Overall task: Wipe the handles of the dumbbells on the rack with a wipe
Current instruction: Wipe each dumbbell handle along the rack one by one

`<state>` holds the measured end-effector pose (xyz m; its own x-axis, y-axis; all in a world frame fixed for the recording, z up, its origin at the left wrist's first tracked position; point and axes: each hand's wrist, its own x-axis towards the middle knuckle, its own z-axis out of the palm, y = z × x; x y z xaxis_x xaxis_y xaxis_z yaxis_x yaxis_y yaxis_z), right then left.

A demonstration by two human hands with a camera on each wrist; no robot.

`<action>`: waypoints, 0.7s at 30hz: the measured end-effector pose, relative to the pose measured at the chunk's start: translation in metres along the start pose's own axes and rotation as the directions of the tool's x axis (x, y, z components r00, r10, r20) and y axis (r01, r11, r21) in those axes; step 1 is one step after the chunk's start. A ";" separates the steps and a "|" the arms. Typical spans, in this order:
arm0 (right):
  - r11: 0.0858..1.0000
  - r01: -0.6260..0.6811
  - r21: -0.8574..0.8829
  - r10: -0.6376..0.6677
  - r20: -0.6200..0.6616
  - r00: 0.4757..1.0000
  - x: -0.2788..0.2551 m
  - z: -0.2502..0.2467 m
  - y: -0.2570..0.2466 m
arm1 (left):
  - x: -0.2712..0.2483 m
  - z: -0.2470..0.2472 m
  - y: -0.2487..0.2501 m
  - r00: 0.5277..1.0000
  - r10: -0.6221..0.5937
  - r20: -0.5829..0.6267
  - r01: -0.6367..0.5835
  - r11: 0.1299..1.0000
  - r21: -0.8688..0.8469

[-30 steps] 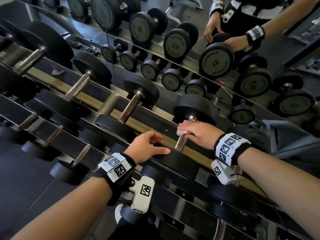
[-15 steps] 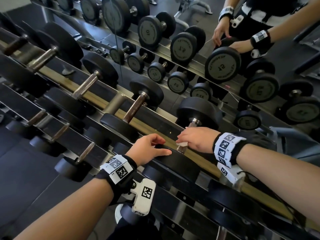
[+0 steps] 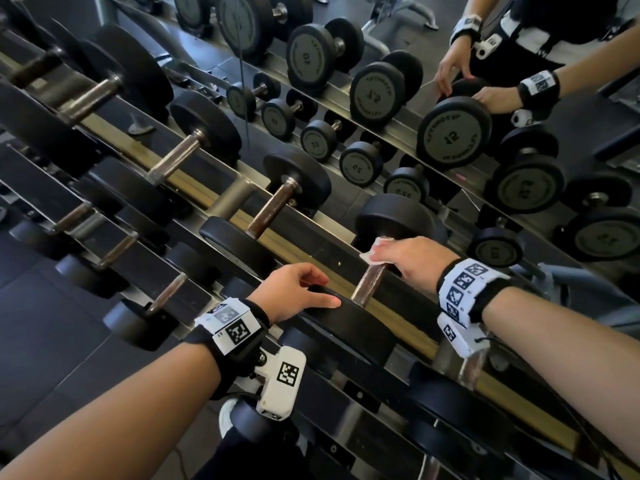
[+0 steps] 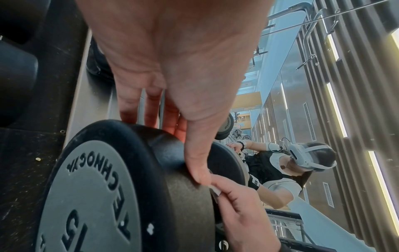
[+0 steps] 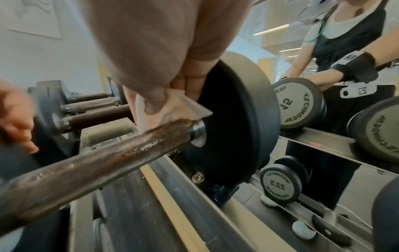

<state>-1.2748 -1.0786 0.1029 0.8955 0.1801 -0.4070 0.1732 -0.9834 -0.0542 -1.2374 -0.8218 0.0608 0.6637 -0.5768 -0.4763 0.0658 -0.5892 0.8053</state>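
A black dumbbell marked 15 lies across the rack rail point(image 3: 408, 327), its brown knurled handle point(image 3: 369, 284) pointing away from me. My right hand point(image 3: 398, 254) grips a white wipe point(image 3: 375, 251) wrapped on the handle's far end, close against the far head point(image 3: 394, 220). In the right wrist view the wipe point(image 5: 164, 110) sits bunched under my thumb on the handle point(image 5: 97, 160), whose surface looks wet. My left hand point(image 3: 318, 289) holds the near head point(image 3: 349, 323), fingers curled over its rim and thumb along the edge point(image 4: 198, 170).
More dumbbells lie to the left on the same tier, the nearest with a dark brown handle point(image 3: 270, 209). Smaller dumbbells point(image 3: 166, 292) sit on the lower tier. A mirror point(image 3: 450, 140) behind the rack reflects the weights and me.
My right hand slid the wipe down to the middle of the handle, then up to its far end by the far head. My left hand stayed on the near head.
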 end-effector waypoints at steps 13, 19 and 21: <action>0.916 -0.018 0.402 0.106 -0.198 0.975 -0.012 0.011 -0.007 | 0.002 0.000 0.000 1.000 -0.008 -0.016 0.008 1.000 0.002; 0.948 -0.018 0.317 0.055 -0.107 0.993 -0.022 0.038 -0.026 | 0.002 0.000 0.001 1.000 -0.008 -0.012 0.008 1.000 0.000; 0.956 0.050 0.289 -0.010 -0.136 0.991 -0.028 0.045 -0.033 | 0.001 0.000 0.002 1.000 -0.013 -0.018 0.014 1.000 0.006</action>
<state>-1.3240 -1.0519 0.0752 0.9411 0.1914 -0.2786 0.0913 -0.9375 -0.3359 -1.2370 -0.8239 0.0620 0.6758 -0.5588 -0.4808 0.0706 -0.6002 0.7967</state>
